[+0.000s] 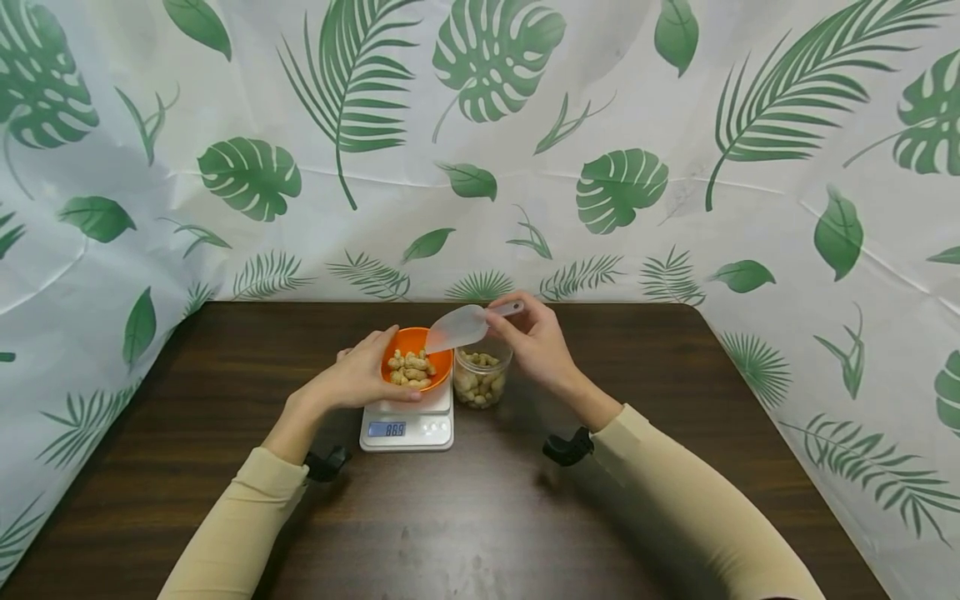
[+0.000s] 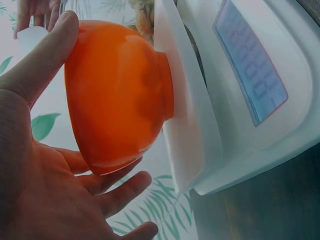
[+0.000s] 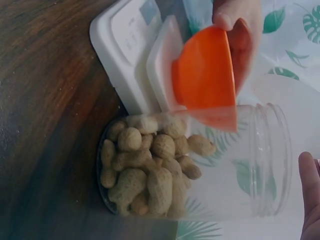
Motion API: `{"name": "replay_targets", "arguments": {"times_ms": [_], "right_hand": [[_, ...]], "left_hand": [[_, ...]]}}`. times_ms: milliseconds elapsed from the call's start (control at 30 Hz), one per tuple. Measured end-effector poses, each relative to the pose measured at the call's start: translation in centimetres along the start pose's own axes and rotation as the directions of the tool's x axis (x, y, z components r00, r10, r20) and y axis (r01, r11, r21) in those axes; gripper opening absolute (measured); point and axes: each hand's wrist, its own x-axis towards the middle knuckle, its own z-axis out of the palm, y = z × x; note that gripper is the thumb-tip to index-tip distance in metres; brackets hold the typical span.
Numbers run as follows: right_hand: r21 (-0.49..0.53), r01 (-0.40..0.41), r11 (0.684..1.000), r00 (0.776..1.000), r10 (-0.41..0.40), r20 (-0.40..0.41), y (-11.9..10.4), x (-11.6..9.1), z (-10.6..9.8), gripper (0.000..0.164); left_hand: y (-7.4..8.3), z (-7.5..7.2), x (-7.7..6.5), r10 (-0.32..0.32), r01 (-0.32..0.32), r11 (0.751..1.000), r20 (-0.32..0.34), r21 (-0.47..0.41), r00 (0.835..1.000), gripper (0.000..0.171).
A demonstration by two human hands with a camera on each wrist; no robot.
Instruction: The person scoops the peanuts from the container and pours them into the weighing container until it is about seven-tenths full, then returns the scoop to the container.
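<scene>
An orange bowl (image 1: 445, 367) holding several peanuts (image 1: 410, 371) sits on a white kitchen scale (image 1: 431, 435) with a lit display. My left hand (image 1: 356, 377) holds the bowl from the left, thumb on its near side and fingers around the far side. In the left wrist view the foot of the bowl (image 2: 115, 95) meets the scale's platform. My right hand (image 1: 538, 343) pinches the handle of a translucent white scoop (image 1: 459, 327). The scoop's tip reaches over the bowl's right rim.
A clear jar (image 3: 225, 175), part filled with peanuts (image 3: 150, 175), stands open just right of the scale, below my right hand. Everything stands on a dark wooden table (image 1: 480, 517). A leaf-patterned sheet (image 1: 480, 225) hangs behind the table's far edge.
</scene>
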Motion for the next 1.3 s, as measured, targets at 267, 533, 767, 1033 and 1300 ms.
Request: {"name": "replay_targets", "arguments": {"times_ms": [267, 533, 767, 1033, 1300], "right_hand": [[-0.023, 0.03, 0.999, 0.999, -0.03, -0.019, -0.6, 0.2, -1.0, 0.017], [-0.004, 0.028, 1.0, 1.0, -0.028, -0.001, -1.6, 0.2, -2.3, 0.017], [-0.031, 0.021, 0.999, 1.0, -0.02, 0.01, -2.3, 0.1, -3.7, 0.018], [-0.111, 0.008, 0.994, 0.999, -0.005, 0.034, -2.4, -0.1, -4.4, 0.019], [-0.237, -0.042, 0.971, 0.998, 0.05, 0.026, -2.9, 0.1, -4.7, 0.02]], "left_hand": [[-0.2, 0.0, -0.2, 0.006, -0.006, 1.0, -0.005, -0.008, 1.0, 0.12], [-0.3, -0.1, -0.4, 0.014, -0.014, 1.0, -0.02, 0.002, 1.0, 0.118], [-0.4, -0.3, -0.4, 0.011, -0.011, 1.0, -0.001, 0.026, 1.0, 0.119], [-0.2, -0.4, -0.2, 0.029, -0.029, 0.999, -0.022, 0.024, 0.999, 0.114], [1.5, -0.1, 0.4, 0.088, -0.087, 0.996, -0.071, 0.005, 0.994, 0.105]]}}
